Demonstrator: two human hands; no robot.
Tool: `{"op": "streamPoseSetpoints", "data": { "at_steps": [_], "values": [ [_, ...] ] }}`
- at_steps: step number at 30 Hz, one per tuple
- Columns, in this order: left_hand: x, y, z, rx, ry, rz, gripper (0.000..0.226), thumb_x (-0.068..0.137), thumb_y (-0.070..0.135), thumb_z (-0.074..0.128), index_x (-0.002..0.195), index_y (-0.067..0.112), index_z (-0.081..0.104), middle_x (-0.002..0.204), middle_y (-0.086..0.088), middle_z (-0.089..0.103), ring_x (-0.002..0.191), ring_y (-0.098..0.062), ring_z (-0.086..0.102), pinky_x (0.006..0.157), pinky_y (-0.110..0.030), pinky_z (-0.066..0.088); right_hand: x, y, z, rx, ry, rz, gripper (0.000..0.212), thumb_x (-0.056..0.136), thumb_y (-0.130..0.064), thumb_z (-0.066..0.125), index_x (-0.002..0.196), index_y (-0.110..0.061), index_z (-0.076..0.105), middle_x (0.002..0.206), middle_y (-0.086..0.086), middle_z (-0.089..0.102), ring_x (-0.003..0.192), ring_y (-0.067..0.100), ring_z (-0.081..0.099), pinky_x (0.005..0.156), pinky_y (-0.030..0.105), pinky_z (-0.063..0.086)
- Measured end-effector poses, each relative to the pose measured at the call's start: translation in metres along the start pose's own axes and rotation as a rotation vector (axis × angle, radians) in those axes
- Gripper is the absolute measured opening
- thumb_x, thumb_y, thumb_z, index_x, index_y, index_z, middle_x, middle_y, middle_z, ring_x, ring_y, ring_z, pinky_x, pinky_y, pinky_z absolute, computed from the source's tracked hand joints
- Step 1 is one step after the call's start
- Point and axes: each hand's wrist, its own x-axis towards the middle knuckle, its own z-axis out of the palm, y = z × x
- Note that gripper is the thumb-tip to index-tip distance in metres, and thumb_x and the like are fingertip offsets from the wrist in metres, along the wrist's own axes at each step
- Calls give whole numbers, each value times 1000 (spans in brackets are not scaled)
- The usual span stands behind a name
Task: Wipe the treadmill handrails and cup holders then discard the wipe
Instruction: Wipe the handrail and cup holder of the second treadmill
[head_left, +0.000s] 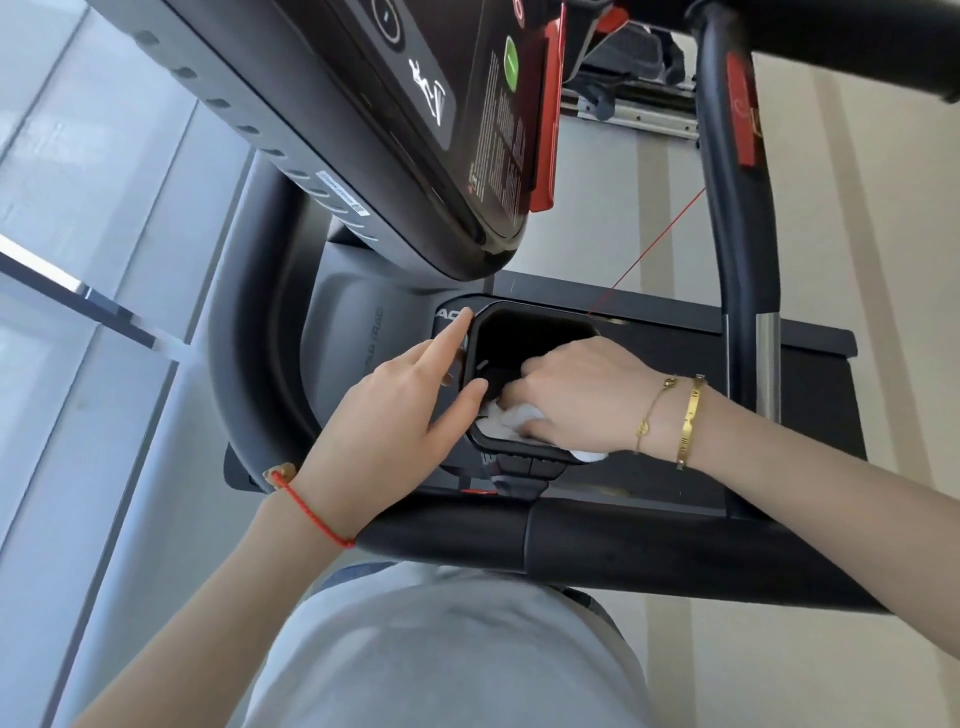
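White, crumpled wipe (511, 418) is being pressed by the right hand (582, 395), fingers curled round it, inside the matte black, angular cup holder (535, 332). Left hand (395, 415) is resting released on the rim, index finger pointing at partly hidden letters "AC".

Gym: treadmill console (415, 119), black handrail (597, 551), second exercise machine (634, 78) behind, glass wall (78, 208).
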Motion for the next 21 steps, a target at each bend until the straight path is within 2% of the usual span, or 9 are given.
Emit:
{"op": "streamPoseSetpoints", "data": {
  "at_steps": [3, 6, 8, 10, 13, 15, 18, 21],
  "values": [
    [-5, 3, 4, 18, 15, -21, 66, 97, 44, 45, 156, 25, 24, 111, 4, 63, 100, -20, 63, 82, -45, 53, -9, -3, 0, 28, 36, -11, 14, 93, -27, 49, 97, -28, 62, 81, -4, 59, 81, 24, 61, 63, 34, 48],
    [-11, 5, 7, 28, 26, -36, 67, 97, 43, 46, 157, 25, 21, 112, 2, 63, 98, -20, 62, 80, -45, 54, -25, -1, 7, 145, 224, -35, 15, 98, -29, 43, 83, -28, 48, 70, -9, 40, 76, 18, 47, 72, 33, 42],
    [-14, 6, 10, 21, 41, -34, 68, 97, 42, 47, 157, 24, 21, 112, 0, 63, 98, -21, 62, 80, -46, 54, -36, -2, 16, 192, 335, -18, 15, 100, -32, 42, 100, -31, 57, 79, -8, 46, 80, 17, 43, 80, 32, 39],
    [-16, 5, 13, 17, 68, -26, 67, 97, 43, 48, 157, 24, 22, 113, -2, 63, 98, -22, 62, 81, -46, 54, -44, -6, 26, 192, 484, -2, 24, 101, -28, 46, 120, -30, 60, 91, -5, 54, 82, 18, 44, 82, 35, 40],
    [-18, 4, 16, 35, 103, -10, 66, 97, 45, 47, 156, 26, 24, 116, 0, 63, 102, -21, 62, 83, -46, 53, -52, -7, 38, 212, 772, 32, 40, 92, -12, 62, 131, -21, 60, 108, 1, 63, 87, 27, 55, 78, 44, 44],
    [-19, 4, 18, 74, 127, 13, 65, 97, 45, 46, 156, 26, 25, 115, 1, 62, 101, -21, 62, 82, -44, 54, -55, -4, 46, 186, 908, 67, 45, 90, -8, 63, 134, -18, 58, 115, 5, 63, 93, 31, 58, 82, 46, 45],
    [-20, 4, 20, 122, 166, 45, 63, 97, 44, 45, 155, 24, 28, 117, 4, 60, 99, -18, 60, 81, -34, 51, -50, -1, 48, 175, 997, 146, 43, 95, -17, 58, 138, -18, 54, 116, 10, 61, 97, 31, 56, 87, 46, 45],
    [-20, 5, 21, 113, 182, 48, 62, 97, 41, 47, 154, 21, 31, 123, 2, 59, 103, -19, 60, 84, -34, 51, -40, 2, 44, 176, 1021, 225, 44, 97, -21, 56, 141, -21, 51, 116, 10, 60, 99, 31, 55, 86, 44, 44]
  ]
}}
